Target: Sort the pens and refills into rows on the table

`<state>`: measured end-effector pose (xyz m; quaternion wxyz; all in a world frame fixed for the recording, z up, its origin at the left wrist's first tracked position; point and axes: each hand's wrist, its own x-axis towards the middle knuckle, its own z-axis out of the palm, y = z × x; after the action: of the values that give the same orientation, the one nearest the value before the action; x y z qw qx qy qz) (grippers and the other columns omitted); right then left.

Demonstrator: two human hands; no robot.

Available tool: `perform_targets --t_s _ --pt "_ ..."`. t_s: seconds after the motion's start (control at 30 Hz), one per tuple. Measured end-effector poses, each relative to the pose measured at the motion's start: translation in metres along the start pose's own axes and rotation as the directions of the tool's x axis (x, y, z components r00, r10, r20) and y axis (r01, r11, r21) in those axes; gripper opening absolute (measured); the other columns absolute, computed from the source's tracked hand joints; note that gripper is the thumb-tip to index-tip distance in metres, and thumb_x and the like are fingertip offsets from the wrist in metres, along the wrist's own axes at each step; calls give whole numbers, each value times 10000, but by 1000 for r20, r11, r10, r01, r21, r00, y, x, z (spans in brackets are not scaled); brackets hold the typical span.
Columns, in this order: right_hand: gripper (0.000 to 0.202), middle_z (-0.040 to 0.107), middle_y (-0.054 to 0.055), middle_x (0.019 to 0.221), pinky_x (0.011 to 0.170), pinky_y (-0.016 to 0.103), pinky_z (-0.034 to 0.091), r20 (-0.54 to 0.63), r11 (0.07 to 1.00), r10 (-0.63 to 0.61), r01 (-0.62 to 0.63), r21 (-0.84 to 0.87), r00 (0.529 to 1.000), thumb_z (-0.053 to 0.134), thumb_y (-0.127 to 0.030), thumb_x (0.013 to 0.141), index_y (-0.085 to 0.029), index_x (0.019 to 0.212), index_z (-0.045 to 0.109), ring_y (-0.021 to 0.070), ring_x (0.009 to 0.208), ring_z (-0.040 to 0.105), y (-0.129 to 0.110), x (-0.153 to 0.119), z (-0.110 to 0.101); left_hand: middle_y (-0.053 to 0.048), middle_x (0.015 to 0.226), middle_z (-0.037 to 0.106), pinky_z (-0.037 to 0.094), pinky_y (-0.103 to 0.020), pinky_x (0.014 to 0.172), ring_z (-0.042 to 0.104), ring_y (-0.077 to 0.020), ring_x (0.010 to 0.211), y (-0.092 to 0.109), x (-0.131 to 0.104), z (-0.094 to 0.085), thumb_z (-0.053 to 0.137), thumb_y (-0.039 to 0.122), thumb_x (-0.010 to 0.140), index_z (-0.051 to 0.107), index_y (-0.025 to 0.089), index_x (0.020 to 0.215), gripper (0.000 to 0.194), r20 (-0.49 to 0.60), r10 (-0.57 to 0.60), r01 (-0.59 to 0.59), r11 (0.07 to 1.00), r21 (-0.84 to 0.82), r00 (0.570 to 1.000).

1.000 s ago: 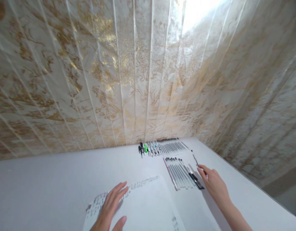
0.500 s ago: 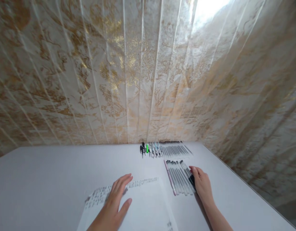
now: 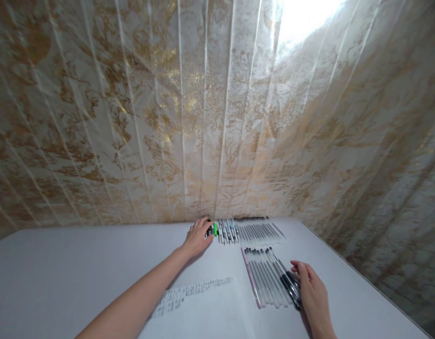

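My left hand (image 3: 199,237) reaches to the left end of the back row of pens. Its thumb and fingers are apart, spanning some dark pens (image 3: 209,230) beside a bright green highlighter (image 3: 215,229); the hand partly covers them. My right hand (image 3: 313,289) rests on its side at the right end of the front row, against several black pens (image 3: 291,289). Its fingers are loosely bent, and I see nothing held in them. Clear pens with black caps (image 3: 268,278) lie side by side there, with a pink pen (image 3: 251,278) at their left edge.
A sheet of paper with dark handwriting (image 3: 199,306) lies under my left forearm on the white table (image 3: 79,268). Light-coloured pens (image 3: 227,231) and a line of slim clear pens (image 3: 259,232) continue the back row. A gold-patterned curtain (image 3: 160,117) hangs behind the table.
My left hand has moved from above the paper forward to the back row's dark pens. My right hand has shifted slightly right, and more of the black pens beside it shows.
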<state>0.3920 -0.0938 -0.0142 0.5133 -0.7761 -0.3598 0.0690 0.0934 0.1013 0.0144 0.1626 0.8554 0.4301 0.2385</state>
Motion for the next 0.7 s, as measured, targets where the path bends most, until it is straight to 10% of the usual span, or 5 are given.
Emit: perform_targets --t_s 0.33,0.7 --pt "507 715 92 796 724 372 505 -14 998 33 -32 57 999 407 -604 807 -185 877 683 281 783 685 -3 0 1 -201 1472 391 273 -497 1104 315 -331 1381 -7 2 18 489 435 892 500 113 1292 513 22 -52 51 997 53 998" --pt "488 709 113 908 770 396 473 -99 999 -42 42 8 994 403 -587 812 -190 898 674 311 905 636 -19 -1 -11 -90 1349 562 374 -401 1072 499 -194 1251 -19 -64 -18 347 11 805 585 201 1098 422 68 84 -75 988 -132 994"
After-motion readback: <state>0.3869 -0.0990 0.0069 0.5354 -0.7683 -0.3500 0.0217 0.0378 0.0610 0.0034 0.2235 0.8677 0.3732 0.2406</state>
